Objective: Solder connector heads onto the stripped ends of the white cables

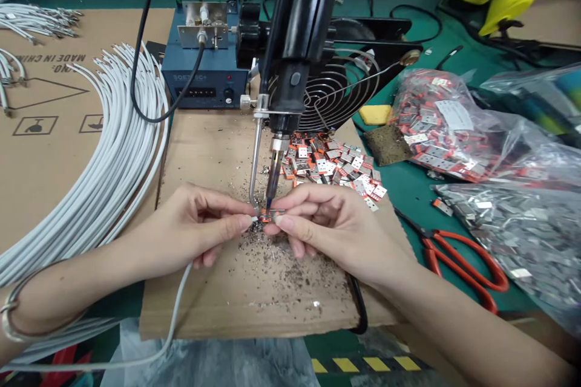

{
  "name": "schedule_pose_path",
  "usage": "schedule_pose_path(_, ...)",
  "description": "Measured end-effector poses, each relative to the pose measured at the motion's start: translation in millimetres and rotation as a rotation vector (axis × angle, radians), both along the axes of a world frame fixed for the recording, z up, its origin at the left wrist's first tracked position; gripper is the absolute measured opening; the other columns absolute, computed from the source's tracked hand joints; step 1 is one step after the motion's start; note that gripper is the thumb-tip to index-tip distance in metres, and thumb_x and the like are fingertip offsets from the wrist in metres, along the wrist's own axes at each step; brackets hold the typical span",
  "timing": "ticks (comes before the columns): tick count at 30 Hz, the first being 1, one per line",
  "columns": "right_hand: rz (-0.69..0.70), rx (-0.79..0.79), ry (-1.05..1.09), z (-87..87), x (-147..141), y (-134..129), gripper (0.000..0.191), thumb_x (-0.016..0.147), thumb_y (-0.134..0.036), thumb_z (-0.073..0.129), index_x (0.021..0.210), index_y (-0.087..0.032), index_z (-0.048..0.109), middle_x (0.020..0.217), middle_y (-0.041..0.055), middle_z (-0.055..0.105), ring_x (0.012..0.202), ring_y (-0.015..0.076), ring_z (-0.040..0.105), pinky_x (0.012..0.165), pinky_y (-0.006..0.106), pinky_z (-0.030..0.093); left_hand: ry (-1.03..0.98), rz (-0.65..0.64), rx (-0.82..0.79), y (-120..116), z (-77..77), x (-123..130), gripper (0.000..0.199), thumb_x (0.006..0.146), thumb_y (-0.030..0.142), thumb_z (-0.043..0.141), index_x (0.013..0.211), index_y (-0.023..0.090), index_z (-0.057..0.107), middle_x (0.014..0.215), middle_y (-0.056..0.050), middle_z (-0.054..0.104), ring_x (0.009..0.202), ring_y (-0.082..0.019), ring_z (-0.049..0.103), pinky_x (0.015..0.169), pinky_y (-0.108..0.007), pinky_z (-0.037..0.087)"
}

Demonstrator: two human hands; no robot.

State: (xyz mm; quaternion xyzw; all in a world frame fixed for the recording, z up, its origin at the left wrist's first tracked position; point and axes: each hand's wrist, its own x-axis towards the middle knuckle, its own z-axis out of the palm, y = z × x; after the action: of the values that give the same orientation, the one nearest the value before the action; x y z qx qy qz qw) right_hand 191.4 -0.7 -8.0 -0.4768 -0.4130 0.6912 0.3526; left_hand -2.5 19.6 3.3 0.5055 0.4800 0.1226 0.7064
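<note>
Between thumb and fingers, my left hand pinches the end of a white cable, whose length trails down and off to the lower left. My right hand grips a small USB connector with an orange part by its metal end. The cable's tip meets the connector directly under the soldering iron, and the iron's tip appears to touch that joint. A thin metal solder feed tube curves down beside the iron. My fingers partly cover both pieces.
A pile of USB connectors lies behind my right hand. White cables are bundled at left. The blue solder feeder and a fan stand behind. Red-handled cutters and bagged connectors are at right. Solder debris litters the cardboard.
</note>
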Motion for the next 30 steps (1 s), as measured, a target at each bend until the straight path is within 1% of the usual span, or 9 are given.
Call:
schedule_pose_path(3,-0.008,0.001,-0.037,-0.1,-1.2,-0.2,0.016,0.066,-0.023,0.075,0.071,-0.016,0.062,0.063,0.002,0.071,0.038,0.0052,0.051,0.034,0.016,0.037,0.042,-0.015,0.02,0.1,0.4,0.5,0.022,0.079,0.024,0.061,0.095,0.012,0.071,0.036,0.007,0.045,0.031,-0.003,0.036,0.03,-0.011,0.028)
schedule_pose_path(6,-0.006,0.01,-0.043,0.0,-1.2,-0.4,0.016,0.065,-0.022,0.075,0.072,-0.015,0.062,0.062,0.0012,0.07,0.038,0.0051,0.052,0.035,0.016,0.038,0.047,-0.026,0.021,0.1,0.8,1.2,0.021,0.08,0.023,0.06,0.095,0.012,0.071,0.037,0.007,0.045,0.032,-0.003,0.037,0.03,-0.011,0.03)
schedule_pose_path(11,0.017,0.034,-0.035,-0.4,-0.4,-0.2,0.011,0.069,-0.02,0.071,0.074,-0.015,0.063,0.064,0.0012,0.07,0.04,0.0044,0.053,0.038,0.015,0.041,0.027,-0.005,-0.001,0.8,1.7,1.5,0.013,0.079,0.022,0.061,0.081,0.013,0.069,0.042,0.007,0.047,0.034,-0.003,0.041,0.031,-0.009,0.033)
schedule_pose_path(14,0.022,0.04,-0.017,-0.6,-0.1,-0.3,0.009,0.069,-0.018,0.071,0.074,-0.015,0.063,0.064,0.0008,0.07,0.04,0.004,0.053,0.038,0.015,0.041,0.053,-0.037,0.005,1.7,3.3,0.6,0.015,0.08,0.026,0.061,0.076,0.013,0.067,0.045,0.006,0.049,0.035,-0.002,0.042,0.032,-0.009,0.034)
schedule_pose_path(17,0.02,0.039,-0.005,-0.7,0.2,-0.6,0.008,0.07,-0.017,0.07,0.074,-0.015,0.063,0.063,0.0002,0.07,0.04,0.004,0.052,0.039,0.015,0.042,0.073,-0.064,0.006,2.1,5.5,0.4,0.018,0.082,0.027,0.059,0.072,0.013,0.065,0.043,0.006,0.048,0.034,-0.002,0.042,0.032,-0.008,0.035)
schedule_pose_path(21,0.024,0.023,-0.001,-0.5,0.2,-0.7,0.007,0.071,-0.018,0.07,0.074,-0.015,0.063,0.064,0.0011,0.07,0.039,0.0034,0.051,0.037,0.014,0.04,0.041,-0.022,-0.02,1.7,7.0,2.5,0.022,0.082,0.022,0.059,0.063,0.013,0.059,0.039,0.008,0.046,0.032,-0.001,0.038,0.031,-0.007,0.034)
schedule_pose_path(24,0.029,0.007,0.008,-0.3,0.2,0.0,0.007,0.072,-0.018,0.069,0.075,-0.015,0.063,0.065,0.0019,0.071,0.038,0.0031,0.05,0.037,0.013,0.039,0.019,0.004,-0.034,1.8,6.3,4.0,0.022,0.082,0.02,0.059,0.061,0.013,0.058,0.038,0.008,0.045,0.03,-0.001,0.037,0.03,-0.007,0.033)
schedule_pose_path(30,0.036,0.004,0.036,-1.3,1.3,0.5,0.01,0.071,-0.019,0.071,0.075,-0.014,0.063,0.062,0.0018,0.07,0.039,0.0034,0.049,0.037,0.014,0.039,0.031,-0.014,-0.02,1.9,5.8,2.7,0.021,0.082,0.024,0.059,0.064,0.013,0.06,0.039,0.007,0.045,0.031,-0.001,0.039,0.031,-0.007,0.034)
